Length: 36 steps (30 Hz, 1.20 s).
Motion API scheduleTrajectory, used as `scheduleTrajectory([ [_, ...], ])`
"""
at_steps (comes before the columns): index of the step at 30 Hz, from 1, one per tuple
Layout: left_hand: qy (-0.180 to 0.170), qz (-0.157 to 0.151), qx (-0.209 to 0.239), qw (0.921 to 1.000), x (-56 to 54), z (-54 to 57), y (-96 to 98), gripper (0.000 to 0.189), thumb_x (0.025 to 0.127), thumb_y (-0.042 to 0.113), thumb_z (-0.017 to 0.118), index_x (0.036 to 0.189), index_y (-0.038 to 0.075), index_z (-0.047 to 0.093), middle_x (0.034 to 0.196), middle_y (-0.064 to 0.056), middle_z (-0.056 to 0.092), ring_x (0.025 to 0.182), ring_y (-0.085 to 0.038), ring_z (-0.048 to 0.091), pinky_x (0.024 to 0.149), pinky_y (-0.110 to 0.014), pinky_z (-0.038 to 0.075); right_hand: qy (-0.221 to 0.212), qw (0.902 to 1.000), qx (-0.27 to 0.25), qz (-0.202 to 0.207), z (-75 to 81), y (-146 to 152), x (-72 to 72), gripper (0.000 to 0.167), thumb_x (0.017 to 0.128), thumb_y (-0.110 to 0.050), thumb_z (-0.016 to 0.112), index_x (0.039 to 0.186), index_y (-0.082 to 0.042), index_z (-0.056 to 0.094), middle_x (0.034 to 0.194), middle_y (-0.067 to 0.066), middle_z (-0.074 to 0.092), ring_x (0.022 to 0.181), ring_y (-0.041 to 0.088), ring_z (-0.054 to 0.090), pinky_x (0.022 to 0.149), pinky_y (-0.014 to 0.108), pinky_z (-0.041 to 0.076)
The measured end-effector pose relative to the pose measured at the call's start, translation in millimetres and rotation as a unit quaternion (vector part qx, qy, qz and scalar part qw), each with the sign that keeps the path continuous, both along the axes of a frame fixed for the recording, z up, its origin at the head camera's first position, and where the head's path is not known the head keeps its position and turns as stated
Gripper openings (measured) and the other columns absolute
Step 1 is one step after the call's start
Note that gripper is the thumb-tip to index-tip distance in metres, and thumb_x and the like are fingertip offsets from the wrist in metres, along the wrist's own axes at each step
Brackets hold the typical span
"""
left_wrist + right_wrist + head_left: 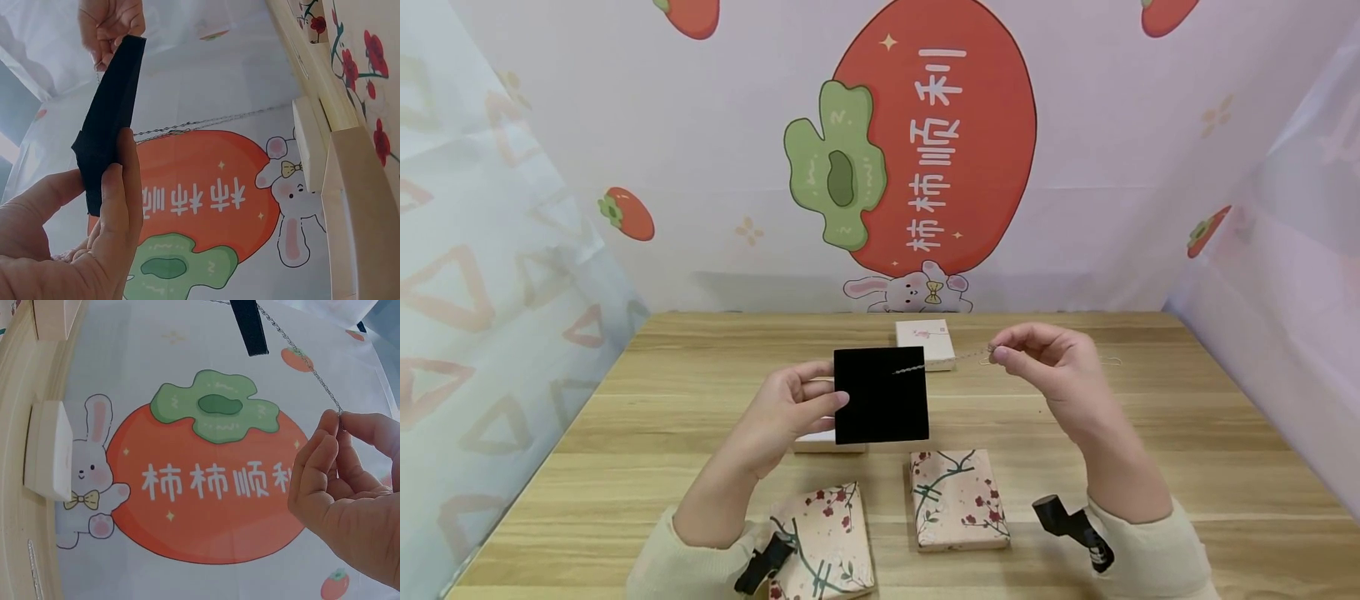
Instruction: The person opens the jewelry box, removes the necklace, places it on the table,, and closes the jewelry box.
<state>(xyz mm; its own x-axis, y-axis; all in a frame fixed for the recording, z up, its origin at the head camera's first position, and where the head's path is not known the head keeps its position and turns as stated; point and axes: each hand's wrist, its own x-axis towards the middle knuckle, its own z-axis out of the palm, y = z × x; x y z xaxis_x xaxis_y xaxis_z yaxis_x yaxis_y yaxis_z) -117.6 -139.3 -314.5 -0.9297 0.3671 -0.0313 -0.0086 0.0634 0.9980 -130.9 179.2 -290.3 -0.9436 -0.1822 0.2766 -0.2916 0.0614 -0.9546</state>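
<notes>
My left hand (792,410) holds a flat black square pad (883,400) up over the table, thumb on its front face and fingers behind. In the left wrist view the pad (112,106) appears almost edge-on. My right hand (1054,363) pinches one end of a thin silver chain (955,358) between thumb and fingertips. From there the chain stretches leftward and passes across the pad's dark face. The right wrist view shows the chain (300,356) slanting from the pinch up to the pad's edge.
A white box with a pink flower print (925,333) stands at the back. Two blossom-patterned boxes (961,500) (823,537) lie nearer me. A pale box (829,446) is partly hidden behind the pad. Another thin chain (1111,361) lies on the wooden table (1210,433), right of my right hand.
</notes>
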Motion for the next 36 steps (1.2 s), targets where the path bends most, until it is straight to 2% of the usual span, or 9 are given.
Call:
scheduleTrajectory([
  [13, -0.001, -0.003, -0.001, 1.0, -0.5, -0.2, -1.4, 0.044, 0.097, 0.008, 0.06, 0.136, -0.01, 0.05, 0.123, -0.02, 0.069, 0.098, -0.01, 0.071, 0.09, -0.032, 0.058, 0.009, 0.9996, -0.026, -0.006, 1.4, 6.0, -1.4, 0.013, 0.092, 0.0, 0.066, 0.091, -0.011, 0.073, 0.084, -0.007, 0.071, 0.08, 0.007, 0.065, 0.079, 0.021, 0.052],
  [27, -0.011, 0.009, -0.004, 0.9999, -2.3, -0.4, -4.0, 0.044, 0.096, 0.005, 0.06, 0.135, -0.012, 0.049, 0.115, -0.014, 0.073, 0.092, -0.008, 0.071, 0.085, -0.028, 0.059, 0.027, 0.995, -0.096, 0.004, 4.1, 16.8, 0.3, 0.022, 0.093, 0.008, 0.06, 0.091, -0.009, 0.073, 0.085, -0.004, 0.071, 0.082, 0.008, 0.067, 0.078, 0.02, 0.052],
  [36, -0.013, 0.009, -0.004, 0.9999, -2.8, -1.6, -4.2, 0.043, 0.096, 0.004, 0.06, 0.134, -0.012, 0.049, 0.116, -0.016, 0.072, 0.092, -0.008, 0.072, 0.084, -0.028, 0.059, 0.03, 0.9918, -0.124, 0.006, 6.2, 23.6, 2.0, 0.023, 0.094, 0.01, 0.057, 0.092, -0.006, 0.073, 0.084, -0.002, 0.071, 0.082, 0.009, 0.067, 0.079, 0.021, 0.052],
])
